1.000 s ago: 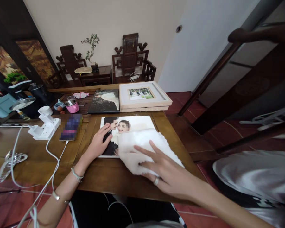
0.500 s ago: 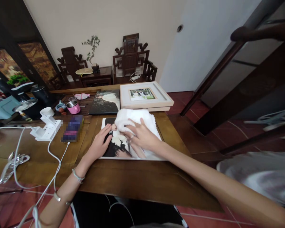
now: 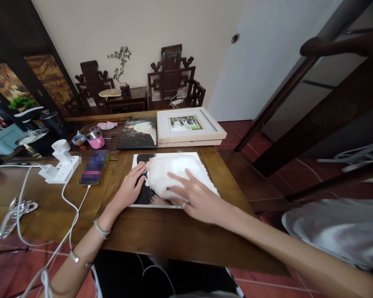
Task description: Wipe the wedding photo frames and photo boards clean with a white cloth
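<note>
A large photo print or panel (image 3: 144, 194) lies flat on the wooden table in front of me. My left hand (image 3: 133, 184) rests on its left edge, fingers stretched out and holding nothing. A white cloth (image 3: 177, 167) covers much of the picture's middle and right side. Over the cloth's lower part is my right hand (image 3: 195, 194), pressing on it with fingers partly spread and the lower ones bent into it. The cloth hides most of the picture; a dark part and a pale part show at its left.
Behind the picture are a dark photo panel (image 3: 138, 134) and a pale wooden frame (image 3: 189, 138). To the left are a phone (image 3: 95, 167), a white power strip (image 3: 64, 167) with cables, a pink cup (image 3: 95, 140) and a clear hair claw (image 3: 17, 215).
My right hand has slid toward me and right, drawing the white cloth down over more of the picture. The picture's top edge now shows. My left hand has stayed in place.
</note>
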The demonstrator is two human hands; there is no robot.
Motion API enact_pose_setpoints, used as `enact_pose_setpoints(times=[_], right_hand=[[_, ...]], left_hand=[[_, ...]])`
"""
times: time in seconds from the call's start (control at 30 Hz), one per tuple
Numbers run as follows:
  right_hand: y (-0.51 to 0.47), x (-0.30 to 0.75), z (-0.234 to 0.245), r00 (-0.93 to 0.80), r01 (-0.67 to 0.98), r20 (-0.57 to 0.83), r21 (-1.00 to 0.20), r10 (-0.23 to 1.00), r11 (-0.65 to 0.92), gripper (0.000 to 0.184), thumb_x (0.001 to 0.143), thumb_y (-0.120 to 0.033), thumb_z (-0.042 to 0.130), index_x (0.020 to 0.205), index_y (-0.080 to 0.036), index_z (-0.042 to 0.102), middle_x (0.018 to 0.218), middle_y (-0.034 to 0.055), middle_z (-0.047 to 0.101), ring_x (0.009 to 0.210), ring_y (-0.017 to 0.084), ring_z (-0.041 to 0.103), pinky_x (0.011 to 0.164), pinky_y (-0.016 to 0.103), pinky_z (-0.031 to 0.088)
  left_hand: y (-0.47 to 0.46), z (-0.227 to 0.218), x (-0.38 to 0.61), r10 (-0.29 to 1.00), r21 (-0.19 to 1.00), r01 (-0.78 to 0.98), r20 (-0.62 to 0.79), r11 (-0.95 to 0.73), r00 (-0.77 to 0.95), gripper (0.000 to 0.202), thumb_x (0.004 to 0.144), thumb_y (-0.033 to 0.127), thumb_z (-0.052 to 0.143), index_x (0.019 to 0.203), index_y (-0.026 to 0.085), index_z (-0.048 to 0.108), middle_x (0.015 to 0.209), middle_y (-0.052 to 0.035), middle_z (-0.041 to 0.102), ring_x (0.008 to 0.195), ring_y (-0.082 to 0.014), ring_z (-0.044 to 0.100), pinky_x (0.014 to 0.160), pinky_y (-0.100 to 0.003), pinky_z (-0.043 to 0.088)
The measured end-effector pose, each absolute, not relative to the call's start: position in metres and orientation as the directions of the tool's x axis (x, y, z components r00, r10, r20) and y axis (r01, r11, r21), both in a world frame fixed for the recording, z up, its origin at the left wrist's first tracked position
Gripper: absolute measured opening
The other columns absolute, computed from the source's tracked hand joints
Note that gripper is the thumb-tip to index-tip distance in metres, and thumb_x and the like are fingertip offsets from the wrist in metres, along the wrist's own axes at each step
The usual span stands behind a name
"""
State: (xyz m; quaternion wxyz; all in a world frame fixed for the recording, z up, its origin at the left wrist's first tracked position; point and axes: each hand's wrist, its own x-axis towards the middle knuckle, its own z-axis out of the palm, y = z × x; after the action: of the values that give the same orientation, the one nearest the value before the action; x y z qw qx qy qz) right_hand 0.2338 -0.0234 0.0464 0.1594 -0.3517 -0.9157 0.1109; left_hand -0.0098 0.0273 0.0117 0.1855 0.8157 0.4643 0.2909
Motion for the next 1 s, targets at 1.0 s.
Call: enact_pose_setpoints(times=[1.0], right_hand=[[0.038,0.223,0.042,-0.611,0.713,0.246,-0.241,0.752,0.658,0.032,0.09,-0.017,0.041,0.115,-0.017,0.062,0.131,0.0149,0.056,0.133,0.028,0.039,0.109,0.06,0.02]], left_hand=[[0.027,0.012,-0.01,0.866,0.582,0.642,0.308,-0.499,0.394,0.044,0.095,0.028,0.034,0.133,0.012,0.05,0.144,-0.0125,0.044,0.137,-0.0193,0.036,0.115,-0.042,0.027]])
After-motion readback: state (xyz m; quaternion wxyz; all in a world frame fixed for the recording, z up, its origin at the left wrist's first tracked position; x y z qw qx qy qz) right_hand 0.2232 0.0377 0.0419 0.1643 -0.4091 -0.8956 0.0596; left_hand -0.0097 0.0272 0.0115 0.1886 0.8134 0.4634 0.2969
